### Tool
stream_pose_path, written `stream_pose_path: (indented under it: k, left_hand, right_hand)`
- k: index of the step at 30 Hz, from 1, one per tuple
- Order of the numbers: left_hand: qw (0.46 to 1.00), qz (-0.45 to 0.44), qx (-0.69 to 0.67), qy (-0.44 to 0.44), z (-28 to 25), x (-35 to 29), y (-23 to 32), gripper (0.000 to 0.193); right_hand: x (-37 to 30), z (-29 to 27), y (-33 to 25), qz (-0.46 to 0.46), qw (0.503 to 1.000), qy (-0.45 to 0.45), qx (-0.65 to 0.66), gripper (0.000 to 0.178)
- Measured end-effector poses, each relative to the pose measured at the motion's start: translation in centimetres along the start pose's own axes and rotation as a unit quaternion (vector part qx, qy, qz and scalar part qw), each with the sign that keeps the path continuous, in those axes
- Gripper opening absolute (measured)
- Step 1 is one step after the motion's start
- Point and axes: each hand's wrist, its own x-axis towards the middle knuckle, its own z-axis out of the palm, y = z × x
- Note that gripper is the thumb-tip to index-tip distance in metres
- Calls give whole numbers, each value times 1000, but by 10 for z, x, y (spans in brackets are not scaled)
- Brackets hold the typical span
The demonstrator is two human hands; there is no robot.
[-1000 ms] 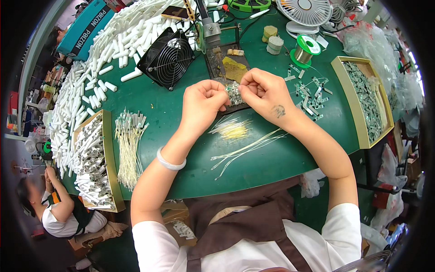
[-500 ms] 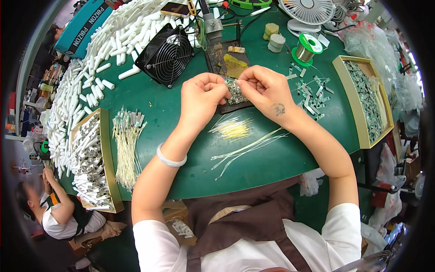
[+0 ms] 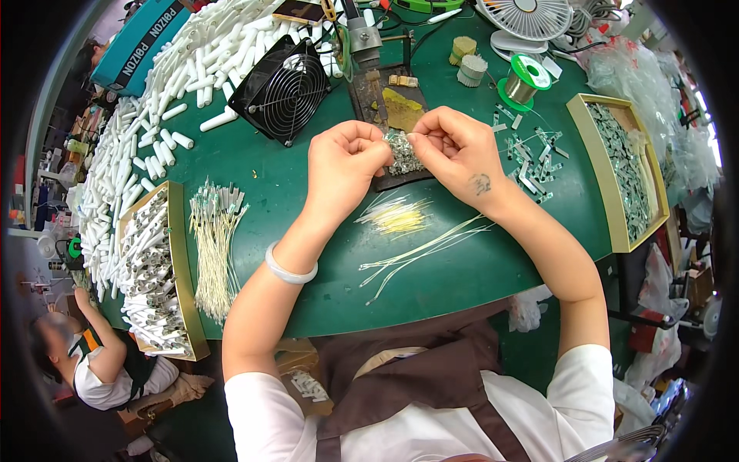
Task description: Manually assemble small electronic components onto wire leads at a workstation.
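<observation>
Both of my hands meet over a dark work plate (image 3: 408,182) at the middle of the green table. My left hand (image 3: 346,163) is closed, thumb and forefinger pinched at the left side of a heap of silvery bits (image 3: 404,159). Opposite it, my right hand (image 3: 460,158) makes a pinch too, its fingertips just right of the heap. Whatever sits in the fingertips is too small to make out. Beyond them lies an amber-yellow lump (image 3: 402,112) on the plate. Short white and yellow wires (image 3: 394,216) and several longer wires (image 3: 419,252) lie nearer to me.
A black fan (image 3: 283,91) and piled white tubes (image 3: 185,73) stand left, with a tray (image 3: 178,269) and bundled wires (image 3: 215,258). Right are a solder spool (image 3: 522,86), loose small strips (image 3: 535,162) and a box (image 3: 601,177) of circuit boards. Another person (image 3: 100,366) sits far left.
My right hand has shifted slightly to the right, so the gap between the fingertips is a little wider. My left hand stays almost in place. The other person's head and arm have moved.
</observation>
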Motion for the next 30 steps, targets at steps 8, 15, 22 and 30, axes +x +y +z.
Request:
stream_pose_path:
  k: [8, 15, 22, 30]
  left_hand:
    - [1000, -21, -12, 8, -1, 1, 1, 6]
    - [999, -26, -21, 12, 1, 2, 1, 7]
    - [999, -29, -33, 20, 1, 3, 4, 8]
    - [998, -35, -45, 29, 3, 2, 7, 8]
  right_hand:
    - [-1, 2, -1, -4, 1000, -10, -8, 9]
    - [0, 3, 1, -6, 1000, -9, -4, 9]
    - [1, 5, 1, -11, 1000, 0, -5, 9]
    - [0, 7, 3, -19, 1000, 12, 6, 9]
